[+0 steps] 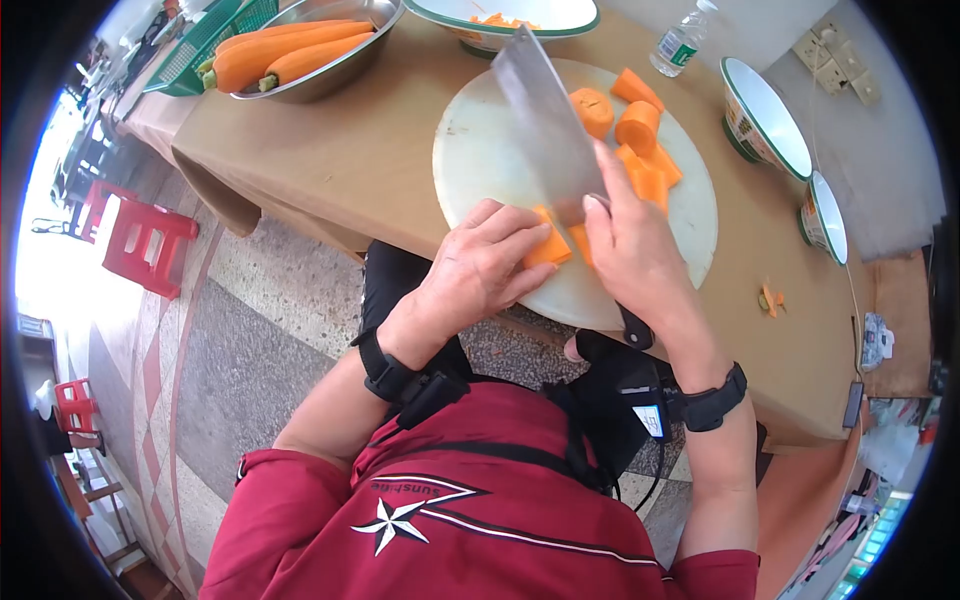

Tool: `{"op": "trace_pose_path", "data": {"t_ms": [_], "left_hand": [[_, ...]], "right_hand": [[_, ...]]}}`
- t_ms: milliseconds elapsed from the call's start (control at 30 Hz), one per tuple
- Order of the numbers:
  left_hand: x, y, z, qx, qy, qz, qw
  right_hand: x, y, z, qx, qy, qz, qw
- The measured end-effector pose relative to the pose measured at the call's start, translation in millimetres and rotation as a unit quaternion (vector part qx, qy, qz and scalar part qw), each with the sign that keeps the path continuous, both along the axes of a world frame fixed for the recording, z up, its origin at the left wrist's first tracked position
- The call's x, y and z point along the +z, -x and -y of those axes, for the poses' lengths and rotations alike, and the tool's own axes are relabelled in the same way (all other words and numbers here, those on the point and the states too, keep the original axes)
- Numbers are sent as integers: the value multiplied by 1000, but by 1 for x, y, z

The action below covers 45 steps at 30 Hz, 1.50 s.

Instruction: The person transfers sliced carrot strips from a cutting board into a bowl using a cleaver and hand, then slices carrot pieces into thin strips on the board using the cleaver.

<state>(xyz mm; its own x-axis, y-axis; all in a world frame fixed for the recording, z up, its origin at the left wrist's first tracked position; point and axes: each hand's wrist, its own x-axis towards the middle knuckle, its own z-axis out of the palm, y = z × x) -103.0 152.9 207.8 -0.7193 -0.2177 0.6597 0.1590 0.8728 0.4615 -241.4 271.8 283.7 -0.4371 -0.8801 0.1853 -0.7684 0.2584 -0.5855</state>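
Observation:
My right hand (635, 240) grips a cleaver (545, 115) by its dark handle, thumb and index finger pinching the base of the broad blade. The blade stands over the round white cutting board (470, 130). My left hand (487, 262) is closed on a carrot piece (548, 248) at the near left of the board, fingers bent against it. Another bit of carrot shows just right of the blade, partly hidden by my right hand. Several cut carrot chunks (637, 125) lie on the board's right side, beyond the cleaver.
A metal bowl (335, 75) of whole carrots (290, 60) stands at the back left beside a green basket (215, 45). A bowl with orange shreds (500, 30) sits behind the board. Bottle (682, 42), two bowls (765, 118) and peel scraps (770, 300) are on the right.

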Motion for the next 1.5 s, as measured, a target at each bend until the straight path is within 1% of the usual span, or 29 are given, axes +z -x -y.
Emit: {"op": "trace_pose_path", "data": {"t_ms": [133,200,233,333,400,500,533,600,633,700,800,933,1033,1133,1200,1333,1500], "left_hand": [[-2,0,-1,-3,-6,-9,1000],[-2,1,-1,0,-6,-10,1000],[-2,1,-1,2,-4,-10,1000],[-2,0,0,-1,-3,-9,1000],[-2,0,-1,0,-1,-7,1000],[-1,1,-1,1,4,-6,1000],[-1,1,-1,4,7,-7,1000],[-2,0,-1,3,3,-7,1000],[-2,0,-1,3,-1,-7,1000],[-2,0,-1,2,-4,-4,1000],[-1,0,-1,1,-3,-3,1000],[0,-1,-1,-2,-1,-4,1000],[-1,0,0,0,0,2,1000],[-1,0,0,2,1,3,1000],[-1,-1,-1,4,2,1,1000],[-1,0,-1,9,0,-3,1000],[-2,0,0,4,-4,-8,1000]], "right_hand": [[-3,4,-11,-19,32,-12,999],[1,1,-18,-19,32,63,997],[5,-2,-22,-18,32,63,997],[14,-11,-35,-17,24,56,998],[19,-14,-43,-13,-10,80,997],[26,-21,-47,-11,-29,112,993],[23,-21,-48,-12,-30,112,993],[16,-20,-50,19,-1,61,998],[17,-20,-50,19,0,61,998],[20,-21,-49,-2,-47,95,994],[16,-20,-49,1,-23,94,995],[18,-21,-50,-4,-37,86,996],[16,-21,-50,10,-6,67,998],[19,-23,-48,12,-17,83,996],[22,-25,-48,6,-42,54,998],[24,-26,-45,8,-37,45,998],[26,-25,-40,20,-68,40,997]]}}
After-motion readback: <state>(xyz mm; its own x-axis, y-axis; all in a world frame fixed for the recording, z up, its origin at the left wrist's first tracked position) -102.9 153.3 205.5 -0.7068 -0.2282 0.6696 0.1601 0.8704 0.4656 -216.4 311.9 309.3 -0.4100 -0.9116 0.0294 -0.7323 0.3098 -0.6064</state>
